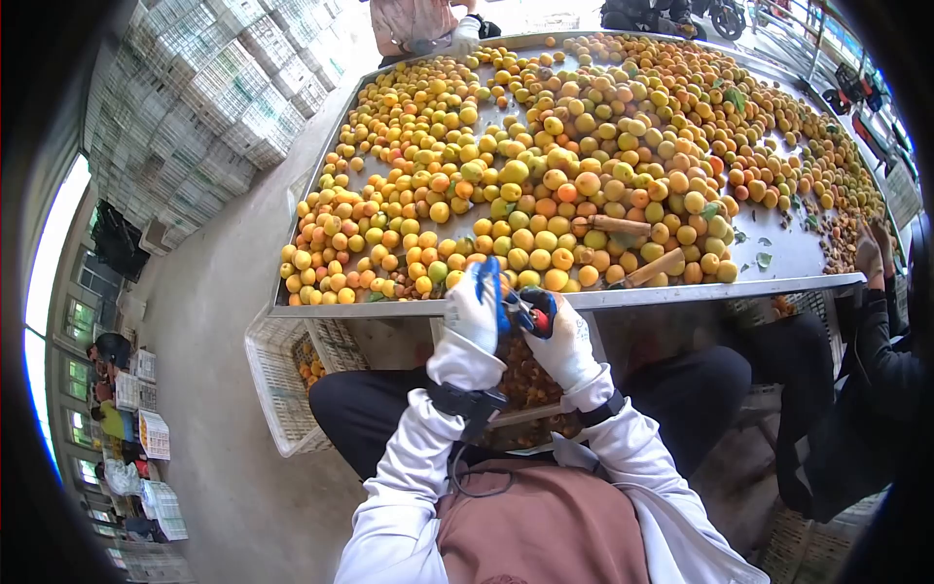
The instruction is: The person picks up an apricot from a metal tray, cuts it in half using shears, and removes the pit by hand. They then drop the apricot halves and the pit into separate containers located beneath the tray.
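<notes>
My left hand (477,304), in a white glove with blue-coated fingers, is closed in front of the table's near edge. A small orange patch shows at its fingertips and looks like part of an apricot, mostly hidden by the glove. Close beside it, my right hand (562,341), gloved alike, is closed around red-handled shears (541,319). The shears point toward my left hand; whether they touch the fruit is too small to tell. Many yellow-orange apricots (521,238) lie spread on the metal table (389,310) just beyond both hands.
Below the table edge stand a white crate (275,389) and a container of fruit pieces (530,380) between my knees. Two wooden sticks (654,268) lie among the apricots. One person's hands (871,248) are at the right; another person (413,24) stands at the far side. Crates (209,88) are stacked left.
</notes>
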Demonstrator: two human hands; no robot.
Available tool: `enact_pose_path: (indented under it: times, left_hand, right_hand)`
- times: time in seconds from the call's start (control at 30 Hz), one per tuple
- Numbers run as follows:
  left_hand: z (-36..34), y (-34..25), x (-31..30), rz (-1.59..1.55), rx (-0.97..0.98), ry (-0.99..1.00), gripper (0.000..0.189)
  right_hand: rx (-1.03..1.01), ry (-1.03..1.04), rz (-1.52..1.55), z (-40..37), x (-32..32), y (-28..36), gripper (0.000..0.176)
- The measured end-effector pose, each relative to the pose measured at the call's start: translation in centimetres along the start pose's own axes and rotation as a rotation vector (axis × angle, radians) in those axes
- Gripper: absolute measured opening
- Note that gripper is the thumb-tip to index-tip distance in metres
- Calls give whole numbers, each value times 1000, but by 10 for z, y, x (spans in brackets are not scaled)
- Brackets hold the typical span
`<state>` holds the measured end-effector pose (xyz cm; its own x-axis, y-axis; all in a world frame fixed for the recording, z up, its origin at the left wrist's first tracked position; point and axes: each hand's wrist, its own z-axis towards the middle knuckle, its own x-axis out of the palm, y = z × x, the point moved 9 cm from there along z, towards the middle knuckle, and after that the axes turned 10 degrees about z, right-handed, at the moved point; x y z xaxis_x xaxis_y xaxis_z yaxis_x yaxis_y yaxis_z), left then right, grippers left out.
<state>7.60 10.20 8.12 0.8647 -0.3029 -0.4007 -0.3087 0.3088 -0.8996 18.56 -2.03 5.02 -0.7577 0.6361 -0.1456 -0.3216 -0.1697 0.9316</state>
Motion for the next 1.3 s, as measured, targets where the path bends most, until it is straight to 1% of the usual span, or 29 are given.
enact_pose_path:
  times: [0.03,0.1,0.17,0.23,0.27,0.3,0.37,0.43,0.47,0.5,0.53,0.6,0.63,0.7,0.73,0.77,0.8,0.83,0.87,0.93,0.97,1.0,1.03,1.1,1.13,1.17,1.23,1.27,1.3]
  left_hand:
    - [3,-11,-17,160,38,-25,35]
    - [12,18,-44,-51,-152,-4,35]
    - [24,33,-80,-128,-140,47,34]
    - [19,35,-117,-196,-263,13,30]
    - [18,38,-145,-117,-260,-62,29]
    - [16,40,-179,-37,-255,-133,27]
    - [15,71,-270,260,-242,-302,20]
    - [14,98,-359,764,-283,-391,22]
    - [13,111,-393,1151,-279,-373,26]
    - [15,115,-409,1537,-265,-349,31]
    - [4,77,-380,1797,-209,-460,39]
    - [19,46,-332,1849,-160,-407,43]
    - [33,38,-304,1891,-122,-352,48]
    - [67,19,-220,1537,188,-181,52]
    - [80,-1,-169,1297,259,-92,56]
    - [87,-14,-118,1305,417,-90,54]
    - [95,-25,-70,1011,258,101,54]
    - [105,-26,-23,1001,406,180,58]
    - [99,-62,22,991,515,229,55]
    - [110,-67,87,910,592,344,54]
    - [115,-66,115,1022,591,384,55]
    - [121,-57,139,1113,591,428,55]
    - [127,-53,155,1137,537,464,51]
    - [135,-46,180,1189,572,452,47]
    - [138,-40,188,1303,568,454,42]
    - [140,-37,190,1303,570,454,42]
    - [138,-44,184,1176,559,484,35]
    - [138,-46,173,998,482,474,31]
    - [137,-49,162,891,450,431,32]
  right_hand:
    - [3,-1,9,-2,-2,0,37]
    - [-29,-17,-9,-3,-10,7,29]
    - [30,-6,-9,-2,-20,8,28]
    - [55,-48,3,0,-31,6,24]
    - [95,-60,24,2,-38,8,22]
    - [76,-94,63,1,-46,8,22]
    - [116,-96,94,3,-62,14,22]
    - [173,-112,119,3,-76,19,21]
    - [177,-123,156,2,-82,22,20]
    - [180,-134,194,3,-87,24,20]
    - [181,-141,202,4,-90,25,20]
    - [46,-174,185,6,-98,38,19]
    - [46,-174,186,7,-99,40,19]
    - [56,-178,184,7,-101,41,19]
    - [53,-175,181,8,-101,42,19]
    - [61,-174,173,8,-102,42,19]
    - [70,-174,164,7,-102,42,19]
    - [66,-173,159,6,-102,42,19]
    - [50,-181,157,4,-103,42,19]
    - [30,-187,147,0,-105,37,19]
    - [14,-209,150,-2,-108,33,19]
    - [-2,-232,153,-4,-111,32,19]
    - [-7,-232,149,-4,-115,32,19]
    - [115,-219,203,-5,-119,22,20]
    - [81,-249,187,-5,-122,25,20]
    - [81,-251,186,-5,-123,23,20]
    - [79,-242,148,-5,-125,19,19]
    - [80,-242,149,-5,-125,18,19]
    - [105,-236,144,-5,-125,14,19]
